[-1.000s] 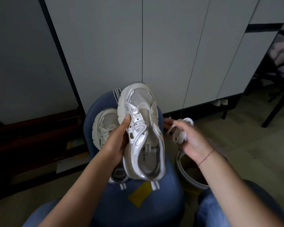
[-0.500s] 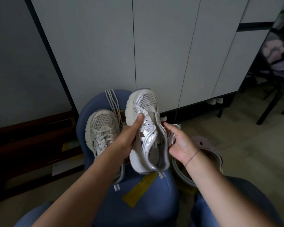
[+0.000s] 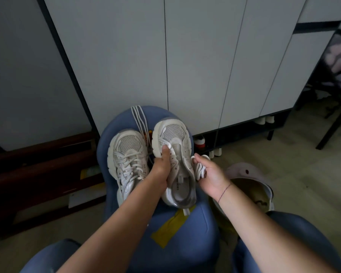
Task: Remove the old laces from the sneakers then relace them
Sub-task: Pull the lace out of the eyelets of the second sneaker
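1. The left hand (image 3: 162,166) grips the bare shoe (image 3: 175,138) by its side, next to the laced shoe (image 3: 129,160)
2. The right hand (image 3: 209,176) curls round a bunched lace (image 3: 200,168)
3. The lace looks soft and floppy, so pinch its tip
4. The shoe looks light; hold its firm side

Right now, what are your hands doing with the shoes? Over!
Left hand grips the unlaced sneaker. Right hand holds a bunched lace. Other sneaker laced, on the blue stool. Nothing in the way.

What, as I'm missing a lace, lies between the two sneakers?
Loose laces on the stool, and the left hand nearer the camera; head view.
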`<state>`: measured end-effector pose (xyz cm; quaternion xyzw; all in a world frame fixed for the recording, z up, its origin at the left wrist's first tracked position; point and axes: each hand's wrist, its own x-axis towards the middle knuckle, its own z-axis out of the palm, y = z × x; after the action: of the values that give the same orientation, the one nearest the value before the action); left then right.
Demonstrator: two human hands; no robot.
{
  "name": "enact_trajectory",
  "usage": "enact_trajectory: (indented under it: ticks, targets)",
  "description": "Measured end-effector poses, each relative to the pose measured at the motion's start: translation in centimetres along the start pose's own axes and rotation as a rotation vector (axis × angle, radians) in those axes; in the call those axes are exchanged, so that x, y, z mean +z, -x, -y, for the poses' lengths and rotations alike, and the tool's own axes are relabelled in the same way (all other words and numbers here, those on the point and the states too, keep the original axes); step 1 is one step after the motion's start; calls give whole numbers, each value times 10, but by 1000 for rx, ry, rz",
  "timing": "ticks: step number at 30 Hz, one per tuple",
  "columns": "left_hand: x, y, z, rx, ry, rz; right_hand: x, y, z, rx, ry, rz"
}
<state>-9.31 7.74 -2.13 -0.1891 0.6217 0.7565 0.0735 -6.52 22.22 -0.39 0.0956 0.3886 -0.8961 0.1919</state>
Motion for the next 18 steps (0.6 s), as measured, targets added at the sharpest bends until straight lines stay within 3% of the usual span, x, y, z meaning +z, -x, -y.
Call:
enact_trajectory:
  ticks: [9,13,18]
  targets:
    - [-3,4,0,-99,-45,-51,6,1,-17,36,33,-37]
    - [-2,23,-9,23,-236,-9,8,3,-15,11,16,0]
    - [-9,17,-8,39,-199,30,11,3,-10,21,24,-31]
